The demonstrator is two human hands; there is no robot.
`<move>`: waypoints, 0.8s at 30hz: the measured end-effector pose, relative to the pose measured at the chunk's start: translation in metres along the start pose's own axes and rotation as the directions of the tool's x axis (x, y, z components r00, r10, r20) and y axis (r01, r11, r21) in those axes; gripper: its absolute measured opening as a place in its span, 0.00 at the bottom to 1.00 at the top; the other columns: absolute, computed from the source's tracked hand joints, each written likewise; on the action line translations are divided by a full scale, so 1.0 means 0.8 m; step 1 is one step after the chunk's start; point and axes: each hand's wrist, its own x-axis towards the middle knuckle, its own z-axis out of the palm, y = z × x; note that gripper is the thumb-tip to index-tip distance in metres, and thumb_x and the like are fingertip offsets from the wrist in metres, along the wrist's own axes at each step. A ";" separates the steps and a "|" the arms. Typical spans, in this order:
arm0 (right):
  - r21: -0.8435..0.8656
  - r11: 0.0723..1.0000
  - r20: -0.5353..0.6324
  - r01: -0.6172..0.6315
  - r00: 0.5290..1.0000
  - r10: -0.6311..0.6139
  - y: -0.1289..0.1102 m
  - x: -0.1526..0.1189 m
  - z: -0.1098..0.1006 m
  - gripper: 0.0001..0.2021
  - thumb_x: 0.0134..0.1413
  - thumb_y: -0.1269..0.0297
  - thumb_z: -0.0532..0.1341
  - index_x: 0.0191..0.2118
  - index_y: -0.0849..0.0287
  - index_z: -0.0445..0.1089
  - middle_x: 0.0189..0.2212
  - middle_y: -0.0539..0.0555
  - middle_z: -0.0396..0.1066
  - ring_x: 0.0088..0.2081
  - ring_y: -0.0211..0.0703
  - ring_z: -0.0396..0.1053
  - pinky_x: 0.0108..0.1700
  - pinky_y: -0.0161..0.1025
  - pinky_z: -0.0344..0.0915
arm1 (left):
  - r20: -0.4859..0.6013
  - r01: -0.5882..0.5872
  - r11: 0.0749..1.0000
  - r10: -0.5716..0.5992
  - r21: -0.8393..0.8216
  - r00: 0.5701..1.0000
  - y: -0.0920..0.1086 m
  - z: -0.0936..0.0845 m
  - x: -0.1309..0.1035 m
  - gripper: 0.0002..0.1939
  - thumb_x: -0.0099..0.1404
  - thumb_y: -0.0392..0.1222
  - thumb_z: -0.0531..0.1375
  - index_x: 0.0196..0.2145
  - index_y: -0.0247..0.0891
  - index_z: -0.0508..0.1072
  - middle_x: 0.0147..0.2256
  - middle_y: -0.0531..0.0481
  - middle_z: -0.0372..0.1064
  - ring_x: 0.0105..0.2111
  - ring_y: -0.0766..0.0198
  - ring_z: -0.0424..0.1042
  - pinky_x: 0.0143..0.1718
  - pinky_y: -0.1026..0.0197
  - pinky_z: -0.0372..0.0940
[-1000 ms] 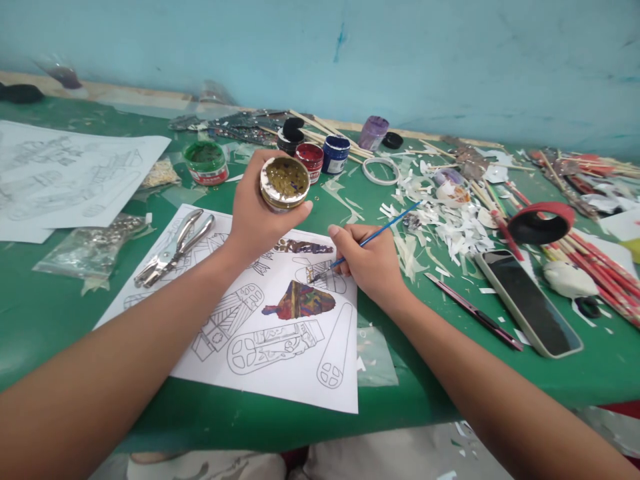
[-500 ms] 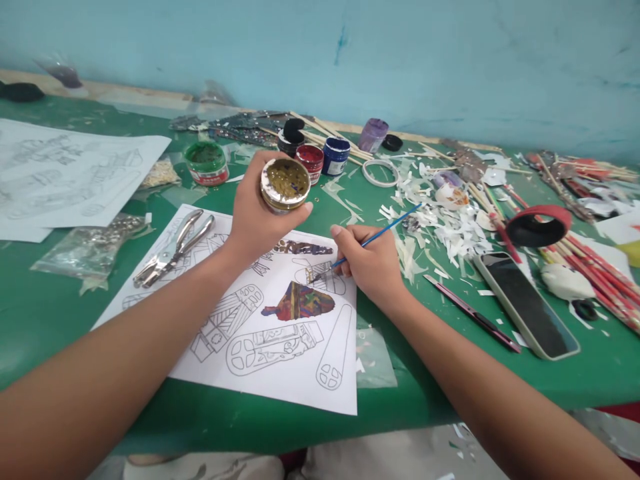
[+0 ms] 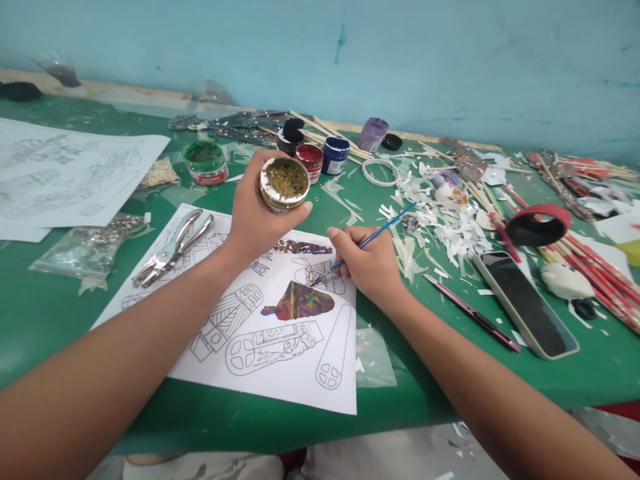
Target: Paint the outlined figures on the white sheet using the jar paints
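Observation:
My left hand (image 3: 261,208) is wrapped round a jar of gold-brown paint (image 3: 285,181), held tilted above the paper with its opening towards me. Pinched in my right hand (image 3: 367,260) is a thin blue paintbrush (image 3: 381,229). Its tip meets a partly coloured outline near the right side of the printed sheet (image 3: 295,393). Just below the tip is a shape painted in red, blue and gold (image 3: 300,302); above it lies a dark painted strip (image 3: 305,247). A metal hole punch (image 3: 173,247) rests on the sheet, left of my left forearm.
Paint jars in green (image 3: 206,163), red (image 3: 310,162) and blue (image 3: 336,155) stand behind. Right of my hand lie white paper scraps (image 3: 453,230), a cutter knife (image 3: 473,313), a phone (image 3: 527,303) and a tape roll (image 3: 537,225). More printed sheets (image 3: 75,173) and a plastic bag (image 3: 90,253) lie left.
The brush tip has shifted slightly down within the outline, and my right hand has moved a little with it. The jar in my left hand stays in nearly the same place.

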 end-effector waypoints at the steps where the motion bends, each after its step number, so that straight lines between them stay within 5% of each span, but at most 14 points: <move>1: 0.004 1.000 -0.004 -0.002 1.000 0.002 0.000 0.000 0.000 0.23 0.57 0.61 0.60 0.13 0.56 0.58 0.08 0.43 0.56 0.12 0.30 0.55 0.18 0.32 0.54 | -0.001 -0.002 1.000 0.002 0.001 1.000 0.000 0.000 0.000 0.26 0.48 0.41 0.72 0.44 0.47 0.67 0.37 0.51 0.70 0.35 0.55 0.72 0.37 0.48 0.69; 24: -0.005 1.000 -0.008 0.004 1.000 -0.004 -0.002 0.001 -0.001 0.23 0.56 0.63 0.60 0.12 0.56 0.56 0.08 0.43 0.55 0.12 0.29 0.55 0.18 0.31 0.55 | 0.004 0.001 1.000 -0.001 -0.003 1.000 0.001 0.000 -0.001 0.26 0.48 0.41 0.71 0.44 0.46 0.67 0.37 0.51 0.70 0.35 0.56 0.72 0.37 0.48 0.69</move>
